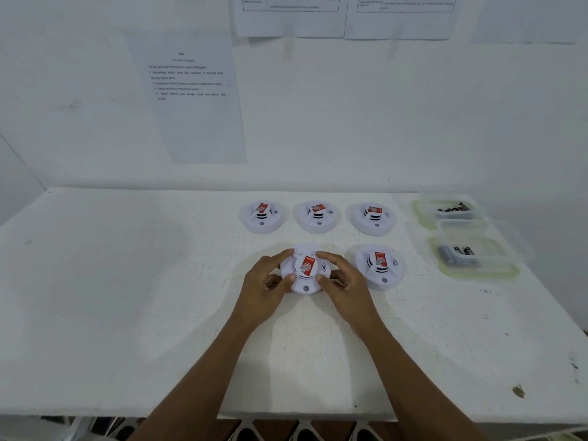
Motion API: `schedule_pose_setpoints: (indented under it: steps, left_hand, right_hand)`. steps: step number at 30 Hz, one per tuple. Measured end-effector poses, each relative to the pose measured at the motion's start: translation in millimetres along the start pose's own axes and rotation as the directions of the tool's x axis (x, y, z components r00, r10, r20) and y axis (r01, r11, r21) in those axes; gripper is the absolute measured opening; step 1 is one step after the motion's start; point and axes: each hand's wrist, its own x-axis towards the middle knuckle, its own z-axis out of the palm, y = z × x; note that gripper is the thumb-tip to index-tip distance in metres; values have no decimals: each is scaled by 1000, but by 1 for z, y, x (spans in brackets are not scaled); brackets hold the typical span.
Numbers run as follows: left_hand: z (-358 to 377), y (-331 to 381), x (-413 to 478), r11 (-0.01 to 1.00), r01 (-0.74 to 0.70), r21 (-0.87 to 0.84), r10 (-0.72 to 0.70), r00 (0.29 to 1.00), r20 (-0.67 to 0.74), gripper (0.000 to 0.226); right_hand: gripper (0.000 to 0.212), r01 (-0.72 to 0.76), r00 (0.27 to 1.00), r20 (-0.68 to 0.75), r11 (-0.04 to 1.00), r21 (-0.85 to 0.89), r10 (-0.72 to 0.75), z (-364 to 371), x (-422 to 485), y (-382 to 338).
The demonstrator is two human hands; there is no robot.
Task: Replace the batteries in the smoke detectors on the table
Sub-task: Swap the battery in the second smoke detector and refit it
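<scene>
Head camera: from the bottom edge of the frame I see both forearms reach over the white desk [127,297] toward the centre. The left hand [270,286] and the right hand [345,281] meet on one smoke detector [306,270]. Each hand clasps it from its own side, fingers curled over the rim and thumbs on the nearer edge. It is white and round, with a red label on its raised middle. I cannot tell whether it rests on the desk or is lifted slightly.

Just right of it sits a second detector [380,265], apart from the hands. Higher in the frame, a row of three detectors [318,215] stands side by side. At the right are a nearer container [506,272] and a farther container [420,211], both clear and each holding dark batteries [458,254]. On the wall beyond hang printed sheets [191,97].
</scene>
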Motion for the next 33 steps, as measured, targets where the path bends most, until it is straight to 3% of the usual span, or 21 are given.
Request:
schedule_pose_setpoints:
  steps: [33]
  left_hand:
    - [1, -4, 0, 993, -15, 113, 17, 1000, -12, 44]
  right_hand:
    - [39, 34, 999, -16, 999, -13, -34, 0, 0, 3]
